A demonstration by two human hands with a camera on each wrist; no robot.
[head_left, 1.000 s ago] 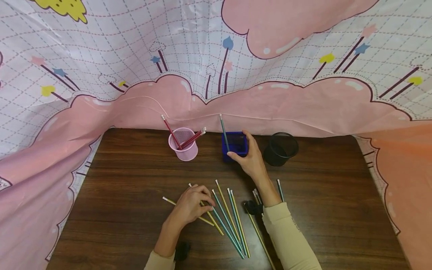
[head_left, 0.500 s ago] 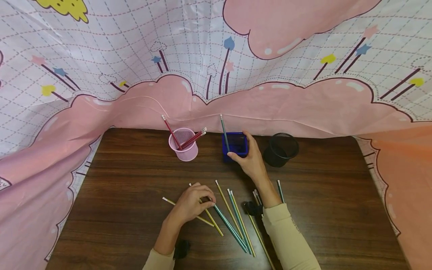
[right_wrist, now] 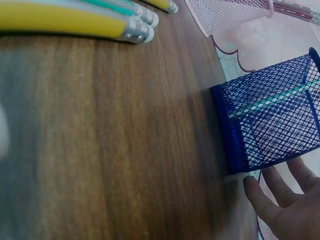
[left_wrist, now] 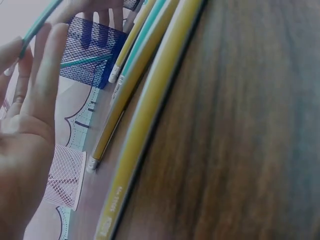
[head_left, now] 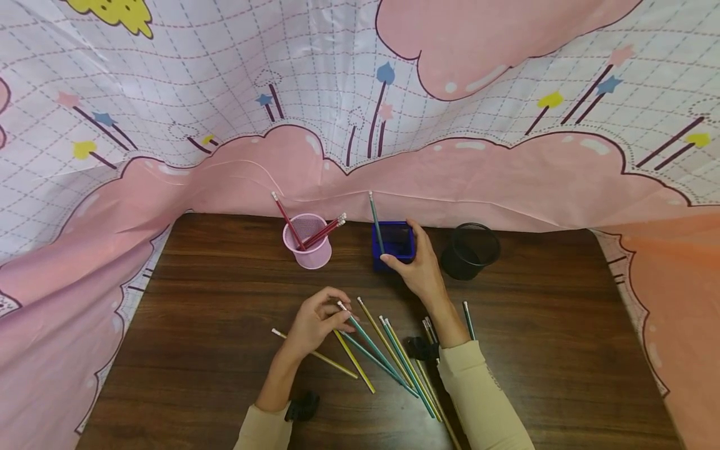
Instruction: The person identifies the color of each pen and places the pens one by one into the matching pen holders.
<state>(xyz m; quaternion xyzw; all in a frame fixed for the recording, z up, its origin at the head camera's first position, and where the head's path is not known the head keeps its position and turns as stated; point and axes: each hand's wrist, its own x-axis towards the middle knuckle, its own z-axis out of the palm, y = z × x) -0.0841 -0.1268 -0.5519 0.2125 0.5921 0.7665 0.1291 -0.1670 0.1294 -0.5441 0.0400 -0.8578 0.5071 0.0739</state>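
Observation:
My left hand (head_left: 315, 322) pinches a green pencil (head_left: 368, 340) near its white eraser end, which is raised above the other pencils. In the left wrist view this pencil (left_wrist: 37, 26) runs between thumb and fingers. With thumb and fingers spread across it, my right hand (head_left: 419, 269) holds the blue mesh pencil cup (right_wrist: 280, 135) at its right side and front corner. One green pencil (head_left: 375, 215) leans inside that cup, eraser up. Several yellow and green pencils, such as a yellow pencil (head_left: 355, 362), lie on the wooden table (head_left: 214, 300) around my left hand.
A pink mesh cup (head_left: 315, 257) with several red pencils (head_left: 322, 232) stands left of the blue cup. To its right is a black mesh cup (head_left: 461, 267). Another green pencil (head_left: 468, 319) lies by my right forearm. A patterned cloth (head_left: 495, 181) hangs behind the table.
My left hand has turned and risen slightly, lifting the eraser end of a green pencil it now pinches. Nearby pencils have shifted a little. My right hand stays on the blue cup.

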